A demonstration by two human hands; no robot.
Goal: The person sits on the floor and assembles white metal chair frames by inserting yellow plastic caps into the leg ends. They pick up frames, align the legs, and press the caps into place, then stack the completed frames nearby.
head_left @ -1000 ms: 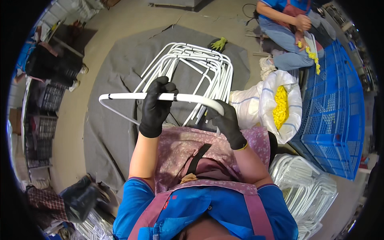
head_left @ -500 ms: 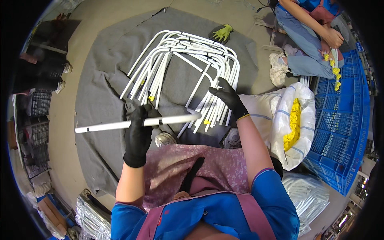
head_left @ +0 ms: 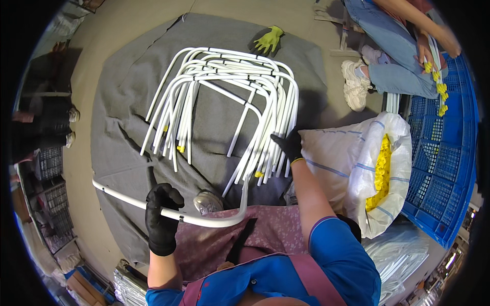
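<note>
A white bent tube (head_left: 217, 223) with black bands runs across my lap, its curved end rising toward the heap. My left hand (head_left: 162, 217), in a black glove, is closed around its straight part. Several similar white U-shaped tubes (head_left: 236, 76) lie stacked on the grey cloth in front of me. Some of their ends carry yellow caps (head_left: 180, 149). At the right side of this stack is my right hand (head_left: 291, 145), also black-gloved, with its fingers apart against the tubes. Part of its fingers is hard to make out.
A white sack (head_left: 352, 168) of yellow caps (head_left: 380, 171) lies to the right, beside blue plastic crates (head_left: 434, 168). A green-and-black glove (head_left: 269, 40) rests on the grey cloth (head_left: 132, 76). At upper right a co-worker (head_left: 398, 56) handles tubes with yellow caps. Plastic-wrapped tubes (head_left: 395, 250) lie at lower right.
My left hand has come down toward my lap with the tube, whose bend has swung nearer to me. My right hand has moved lower along the stack's right side.
</note>
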